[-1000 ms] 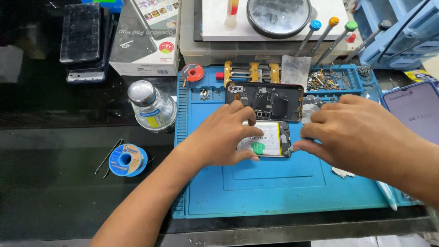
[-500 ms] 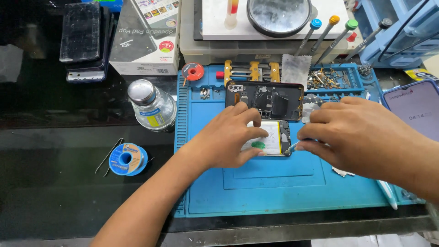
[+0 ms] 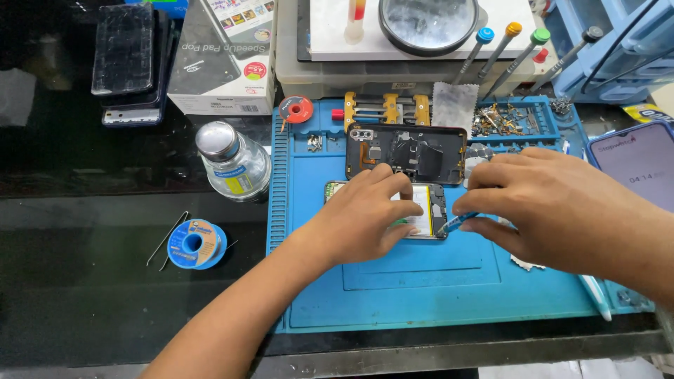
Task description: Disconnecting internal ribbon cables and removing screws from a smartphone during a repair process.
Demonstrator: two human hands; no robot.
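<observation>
An opened phone body [image 3: 425,210] with a pale battery lies on the blue work mat [image 3: 393,295]. My left hand [image 3: 361,217] rests on its left part, fingers pressing it down. My right hand [image 3: 554,203] grips a small blue-handled tool [image 3: 456,223] whose tip touches the phone's right edge. Just behind lies a black phone back cover [image 3: 407,153], inner side up.
A glass bottle with a metal cap [image 3: 232,163] and a blue solder spool [image 3: 196,244] sit left of the mat. Behind are a boxed product [image 3: 225,56], stacked phones [image 3: 126,63], screwdrivers [image 3: 491,49] and a white machine [image 3: 393,49]. A lit phone [image 3: 635,168] lies at right.
My right hand has shifted slightly and the blue tool's tip now shows at the phone's right edge. My left hand stays pressed on the phone.
</observation>
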